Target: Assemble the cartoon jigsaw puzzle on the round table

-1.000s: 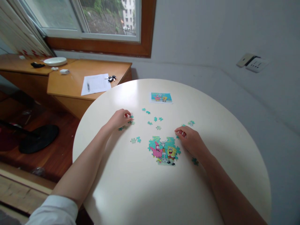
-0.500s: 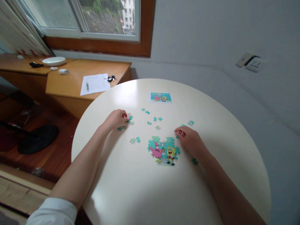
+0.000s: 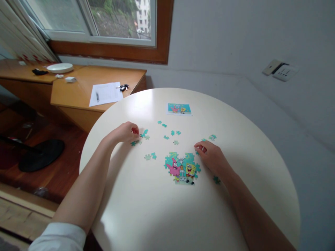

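A partly joined cartoon jigsaw puzzle point(image 3: 181, 169) lies on the round white table point(image 3: 146, 212). My right hand point(image 3: 210, 153) is at its upper right corner, thumb and fingers pinched together; whatever they hold is hidden. Just beneath these fingertips a teal puzzle piece point(image 3: 197, 152) peeks out. To the left, my left hand point(image 3: 125, 132) hovers with curled fingers, the tips closed beside a small group of teal pieces point(image 3: 144, 133). I cannot make out anything between them. Below that hand sits a dark green piece point(image 3: 134, 143).
Loose pieces point(image 3: 172, 132) are scattered above the puzzle, with a pair point(image 3: 148, 157) to its left and others point(image 3: 212, 137) at right. A reference picture card point(image 3: 179, 108) lies at the back. Beyond the table, a wooden desk point(image 3: 86, 75) bears paper, keys and a white plate.
My left hand has drawn back slightly to the left, off the teal pieces, showing more of them. My right hand has stayed almost still by the puzzle's corner.
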Demonstrator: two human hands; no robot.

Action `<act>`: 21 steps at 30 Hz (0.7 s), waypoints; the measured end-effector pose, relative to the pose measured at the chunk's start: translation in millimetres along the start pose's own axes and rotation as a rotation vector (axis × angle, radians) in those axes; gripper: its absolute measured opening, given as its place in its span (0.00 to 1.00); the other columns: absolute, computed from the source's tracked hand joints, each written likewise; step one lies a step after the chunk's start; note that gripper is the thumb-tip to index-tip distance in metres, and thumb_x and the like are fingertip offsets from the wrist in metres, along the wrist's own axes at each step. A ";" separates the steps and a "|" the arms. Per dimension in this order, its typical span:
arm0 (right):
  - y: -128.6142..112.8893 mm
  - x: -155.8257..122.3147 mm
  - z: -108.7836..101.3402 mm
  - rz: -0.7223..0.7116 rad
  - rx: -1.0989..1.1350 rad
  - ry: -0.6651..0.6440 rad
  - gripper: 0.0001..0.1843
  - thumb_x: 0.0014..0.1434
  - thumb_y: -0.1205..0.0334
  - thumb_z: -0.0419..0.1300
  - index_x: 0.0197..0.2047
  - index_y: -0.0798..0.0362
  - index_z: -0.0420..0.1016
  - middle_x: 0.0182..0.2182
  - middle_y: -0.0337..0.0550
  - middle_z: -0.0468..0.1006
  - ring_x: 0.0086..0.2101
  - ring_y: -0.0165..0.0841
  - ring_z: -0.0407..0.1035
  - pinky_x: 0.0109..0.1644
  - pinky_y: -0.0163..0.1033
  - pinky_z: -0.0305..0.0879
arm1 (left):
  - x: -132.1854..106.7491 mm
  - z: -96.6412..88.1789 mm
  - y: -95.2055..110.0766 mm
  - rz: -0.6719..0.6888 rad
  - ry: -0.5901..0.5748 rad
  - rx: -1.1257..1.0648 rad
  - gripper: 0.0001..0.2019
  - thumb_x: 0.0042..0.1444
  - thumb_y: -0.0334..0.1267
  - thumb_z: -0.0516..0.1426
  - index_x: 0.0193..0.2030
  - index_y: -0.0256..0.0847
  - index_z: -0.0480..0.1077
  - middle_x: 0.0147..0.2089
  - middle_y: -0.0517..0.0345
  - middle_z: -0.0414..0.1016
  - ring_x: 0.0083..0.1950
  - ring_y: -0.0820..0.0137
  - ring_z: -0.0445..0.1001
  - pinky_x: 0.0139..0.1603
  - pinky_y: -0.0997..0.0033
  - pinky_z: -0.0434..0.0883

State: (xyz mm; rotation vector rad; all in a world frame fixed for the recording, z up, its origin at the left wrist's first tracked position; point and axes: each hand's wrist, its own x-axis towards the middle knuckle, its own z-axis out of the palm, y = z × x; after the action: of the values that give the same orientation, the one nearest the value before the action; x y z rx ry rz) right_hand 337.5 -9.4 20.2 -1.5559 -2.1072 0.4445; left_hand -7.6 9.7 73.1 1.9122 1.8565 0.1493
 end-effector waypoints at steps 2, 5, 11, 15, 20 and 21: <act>0.5 0.0 0.2 -0.004 -0.004 0.003 0.07 0.54 0.64 0.53 0.32 0.52 0.73 0.31 0.43 0.75 0.32 0.34 0.67 0.39 0.39 0.61 | -0.1 -1.4 -4.7 0.025 -0.045 0.008 0.10 0.41 0.43 0.57 0.28 0.40 0.73 0.28 0.58 0.75 0.27 0.71 0.68 0.26 0.74 0.62; 1.3 0.1 0.5 -0.010 -0.008 0.005 0.07 0.54 0.65 0.54 0.32 0.52 0.73 0.30 0.43 0.75 0.32 0.33 0.67 0.38 0.39 0.61 | 0.2 -2.2 -10.0 0.072 -0.122 0.002 0.12 0.41 0.44 0.56 0.31 0.41 0.74 0.29 0.59 0.75 0.28 0.71 0.68 0.27 0.75 0.62; -1.2 0.0 -0.8 0.018 0.004 -0.013 0.07 0.54 0.64 0.53 0.32 0.51 0.74 0.29 0.42 0.74 0.30 0.33 0.67 0.38 0.39 0.61 | -1.7 -2.0 -5.3 0.109 -0.189 0.025 0.12 0.39 0.42 0.57 0.32 0.41 0.75 0.31 0.59 0.75 0.30 0.70 0.69 0.29 0.74 0.63; -2.4 -0.4 -1.4 0.011 0.002 -0.009 0.07 0.54 0.65 0.53 0.32 0.52 0.73 0.30 0.42 0.74 0.31 0.33 0.67 0.38 0.39 0.61 | -2.8 -1.4 -1.8 0.098 -0.178 0.058 0.11 0.40 0.40 0.56 0.32 0.41 0.74 0.30 0.58 0.74 0.30 0.70 0.68 0.29 0.74 0.62; -1.1 -0.5 -0.6 0.004 0.008 0.002 0.07 0.54 0.64 0.54 0.32 0.51 0.73 0.29 0.41 0.74 0.30 0.33 0.67 0.38 0.39 0.61 | -2.2 -0.3 -2.3 0.077 -0.153 0.076 0.11 0.41 0.40 0.56 0.32 0.41 0.74 0.32 0.57 0.76 0.31 0.69 0.69 0.29 0.74 0.63; -0.6 -0.4 -0.3 0.002 0.008 0.004 0.07 0.54 0.64 0.54 0.32 0.51 0.73 0.29 0.41 0.74 0.30 0.33 0.67 0.38 0.39 0.61 | -2.0 -0.1 -2.5 0.077 -0.150 0.080 0.11 0.42 0.40 0.56 0.32 0.41 0.73 0.32 0.57 0.76 0.31 0.69 0.70 0.29 0.74 0.63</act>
State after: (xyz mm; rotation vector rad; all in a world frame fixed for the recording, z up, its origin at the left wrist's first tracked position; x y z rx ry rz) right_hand 337.3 -10.0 20.7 -1.5536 -2.0990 0.4495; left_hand -10.1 7.7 72.6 1.9920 1.7152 -0.0438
